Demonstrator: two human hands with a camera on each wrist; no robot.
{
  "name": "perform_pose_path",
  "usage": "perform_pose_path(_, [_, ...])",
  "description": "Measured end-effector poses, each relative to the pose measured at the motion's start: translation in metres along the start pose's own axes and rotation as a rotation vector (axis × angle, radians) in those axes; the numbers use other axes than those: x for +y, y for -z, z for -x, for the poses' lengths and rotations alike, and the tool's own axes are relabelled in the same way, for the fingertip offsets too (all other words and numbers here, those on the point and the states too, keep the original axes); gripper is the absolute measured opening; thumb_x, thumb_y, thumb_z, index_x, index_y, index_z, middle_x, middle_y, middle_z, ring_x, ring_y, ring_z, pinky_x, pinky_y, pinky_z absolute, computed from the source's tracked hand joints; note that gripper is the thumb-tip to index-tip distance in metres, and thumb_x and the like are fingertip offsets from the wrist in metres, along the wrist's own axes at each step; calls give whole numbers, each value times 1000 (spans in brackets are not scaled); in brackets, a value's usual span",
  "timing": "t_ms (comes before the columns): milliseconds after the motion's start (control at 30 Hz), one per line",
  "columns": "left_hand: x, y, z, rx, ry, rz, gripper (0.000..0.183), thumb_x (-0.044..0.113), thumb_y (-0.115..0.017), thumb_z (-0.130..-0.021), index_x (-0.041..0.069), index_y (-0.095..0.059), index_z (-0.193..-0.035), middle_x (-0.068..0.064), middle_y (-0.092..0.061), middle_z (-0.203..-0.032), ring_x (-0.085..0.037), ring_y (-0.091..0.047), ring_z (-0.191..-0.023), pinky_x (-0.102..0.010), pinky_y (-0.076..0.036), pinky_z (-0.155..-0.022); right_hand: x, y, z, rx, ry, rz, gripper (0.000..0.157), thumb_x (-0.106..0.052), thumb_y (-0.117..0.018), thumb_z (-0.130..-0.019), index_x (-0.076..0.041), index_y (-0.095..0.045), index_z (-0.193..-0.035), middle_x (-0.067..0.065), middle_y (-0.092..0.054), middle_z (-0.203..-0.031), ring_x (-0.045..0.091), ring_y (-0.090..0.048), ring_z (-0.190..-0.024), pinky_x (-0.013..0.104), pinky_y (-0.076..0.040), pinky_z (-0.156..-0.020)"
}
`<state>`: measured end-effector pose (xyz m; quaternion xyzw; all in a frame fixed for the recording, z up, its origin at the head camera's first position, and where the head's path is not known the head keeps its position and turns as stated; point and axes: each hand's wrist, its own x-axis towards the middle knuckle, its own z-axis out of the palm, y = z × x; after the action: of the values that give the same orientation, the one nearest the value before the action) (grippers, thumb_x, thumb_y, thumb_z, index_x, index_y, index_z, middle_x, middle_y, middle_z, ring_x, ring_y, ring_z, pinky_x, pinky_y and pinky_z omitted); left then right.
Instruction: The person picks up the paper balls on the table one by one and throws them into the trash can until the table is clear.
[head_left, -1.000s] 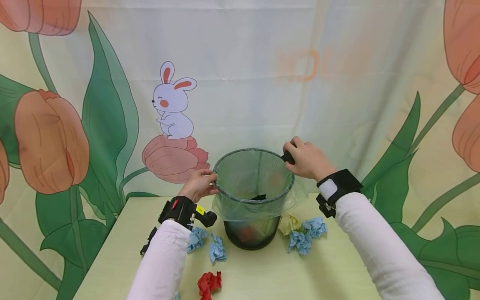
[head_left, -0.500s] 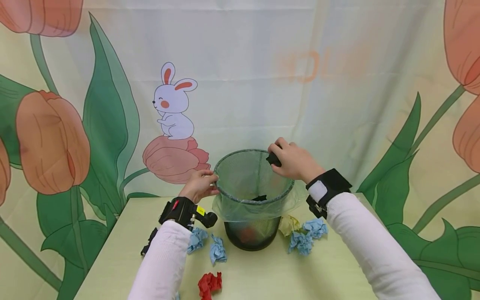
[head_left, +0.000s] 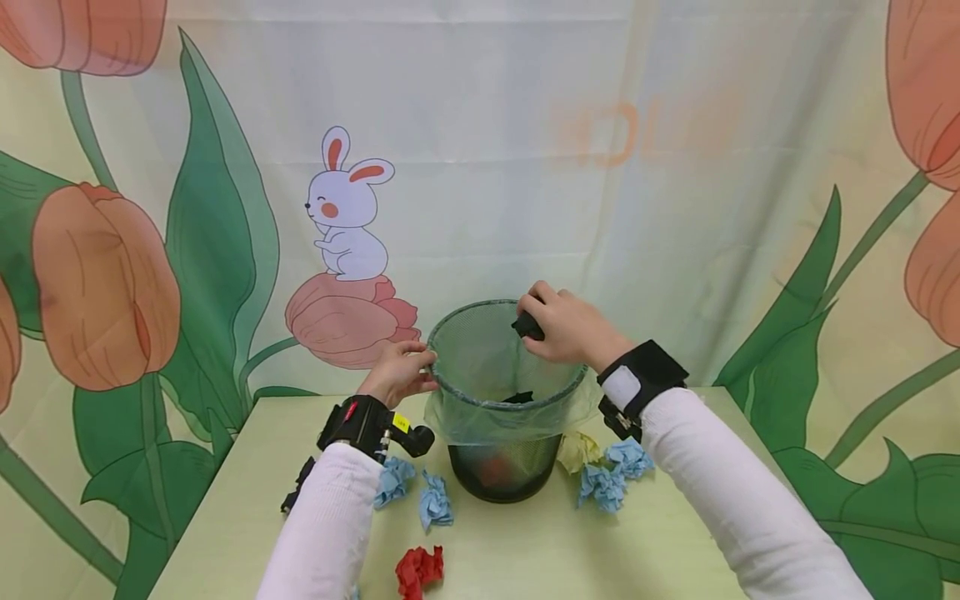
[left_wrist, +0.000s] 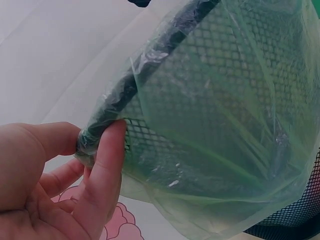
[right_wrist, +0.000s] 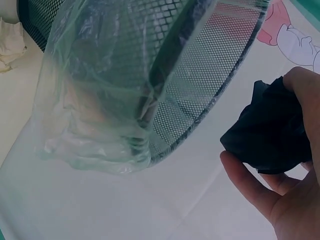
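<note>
A black mesh wastebasket (head_left: 504,479), lined with a thin green plastic bag (head_left: 480,429) folded over its rim, stands upright on the table. My left hand (head_left: 397,372) pinches the bag-covered rim at its left side; the left wrist view shows thumb and fingers on either side of that rim (left_wrist: 131,82). Above the basket's mouth, toward its right back, my right hand (head_left: 566,327) holds a crumpled black paper ball (right_wrist: 272,127), apart from the rim. Another black piece (head_left: 519,397) shows inside the basket, and something reddish is blurred through the mesh.
Blue crumpled papers (head_left: 435,500) lie left of the basket, with a red one (head_left: 418,572) nearer me. On the right are a yellow crumpled paper (head_left: 577,452) and blue ones (head_left: 602,487). A black item (head_left: 297,486) lies partly behind my left sleeve. A printed curtain (head_left: 480,167) hangs behind.
My right hand has moved left with the black paper ball, from beside the right rim to over the basket's mouth. The left hand stays on the rim.
</note>
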<state>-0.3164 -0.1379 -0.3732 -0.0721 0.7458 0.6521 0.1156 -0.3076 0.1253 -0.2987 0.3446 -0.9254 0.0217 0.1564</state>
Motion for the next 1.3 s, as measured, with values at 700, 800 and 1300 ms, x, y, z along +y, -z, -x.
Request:
perform_pose_path(700, [-3, 0, -3, -19, -20, 39, 44, 14, -48, -96, 3, -34, -137, -12, -42, -116, -16, -51, -73, -22, -54, -62, -3, -5, 3, -34, -19, -68, 50, -35, -61, -87, -15, -46, -131, 11, -39, -132, 32, -54, -98, 40, -49, -73])
perform_pose_path(800, [-3, 0, -3, -19, -22, 39, 44, 14, -48, -96, 3, -35, -136, -12, -42, -116, -16, -50, -73, -22, -54, -62, -2, -6, 3, -40, -28, -80, 54, -36, -60, -87, -16, -43, -135, 11, -36, -137, 34, -53, -102, 41, -49, -72])
perform_pose_path(1300, [-2, 0, -2, -17, 0, 33, 43, 15, -48, -96, 4, -35, -135, -11, -42, -114, -17, -51, -74, -22, -54, -63, 11, -10, 11, -18, -100, 3, 45, -33, -55, -92, -15, -47, -133, 12, -44, -131, 34, -48, -112, 43, -48, -78])
